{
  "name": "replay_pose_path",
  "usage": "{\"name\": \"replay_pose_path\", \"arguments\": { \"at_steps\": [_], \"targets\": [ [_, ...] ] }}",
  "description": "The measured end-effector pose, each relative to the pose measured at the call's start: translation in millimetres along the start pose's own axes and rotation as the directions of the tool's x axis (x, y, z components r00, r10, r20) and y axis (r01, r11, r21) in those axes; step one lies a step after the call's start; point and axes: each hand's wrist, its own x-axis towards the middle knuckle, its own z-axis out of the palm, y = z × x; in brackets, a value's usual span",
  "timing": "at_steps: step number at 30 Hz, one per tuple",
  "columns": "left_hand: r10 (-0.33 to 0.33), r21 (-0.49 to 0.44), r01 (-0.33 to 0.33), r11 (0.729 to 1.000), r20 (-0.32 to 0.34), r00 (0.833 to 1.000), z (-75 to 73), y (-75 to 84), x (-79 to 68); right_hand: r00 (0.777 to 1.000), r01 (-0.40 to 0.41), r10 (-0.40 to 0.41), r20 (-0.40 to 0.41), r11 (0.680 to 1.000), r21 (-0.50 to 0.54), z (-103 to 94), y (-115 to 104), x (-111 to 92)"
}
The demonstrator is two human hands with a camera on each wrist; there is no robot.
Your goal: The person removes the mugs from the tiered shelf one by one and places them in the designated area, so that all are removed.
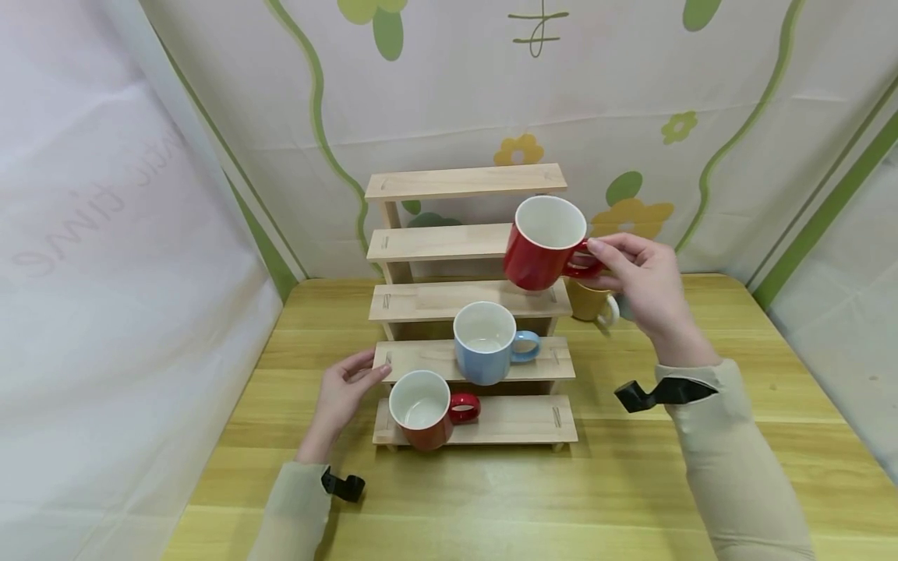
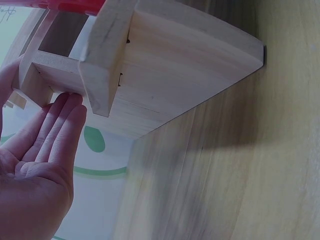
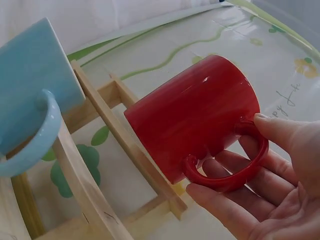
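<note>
Mug (image 1: 535, 263), white inside, in right grip (image 1: 647, 292)

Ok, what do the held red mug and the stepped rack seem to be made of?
Held red mug: probably glazed ceramic, glossy, judging by the highlight on its smooth side; enamelled metal can't be ruled out. Stepped rack: pale wood, apparently unvarnished, with visible grain.

The rack (image 1: 421, 302) stands on the table (image 1: 456, 499), one mug (image 1: 428, 434) at its bottom left, a second mug (image 1: 484, 362) a step higher, further right. The right hand's (image 1: 648, 288) third mug (image 1: 536, 257) hangs beyond that, before a fourth mug (image 1: 584, 302).
</note>
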Motion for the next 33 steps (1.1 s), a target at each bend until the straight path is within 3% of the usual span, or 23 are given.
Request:
{"name": "replay_pose_path", "arguments": {
  "at_steps": [20, 28, 33],
  "targets": [
    [0.007, -0.001, -0.007, 1.0, 0.001, 1.0, 0.0, -0.6, 0.6, 0.991, 0.07, -0.057, -0.121, 0.992, 0.105, -50.6, -14.8, -16.3],
    [0.008, -0.006, -0.008, 1.0, 0.004, 1.0, -0.3, -1.4, 0.4, 0.984, 0.072, -0.04, -0.175, 0.982, 0.176, -76.3, -20.8, -22.9],
    [0.008, -0.001, -0.008, 1.0, -0.001, 1.0, -0.5, -1.7, 0.7, 0.975, 0.043, -0.008, -0.221, 0.987, 0.154, -92.1, -21.1, -26.8]
  ]
}}
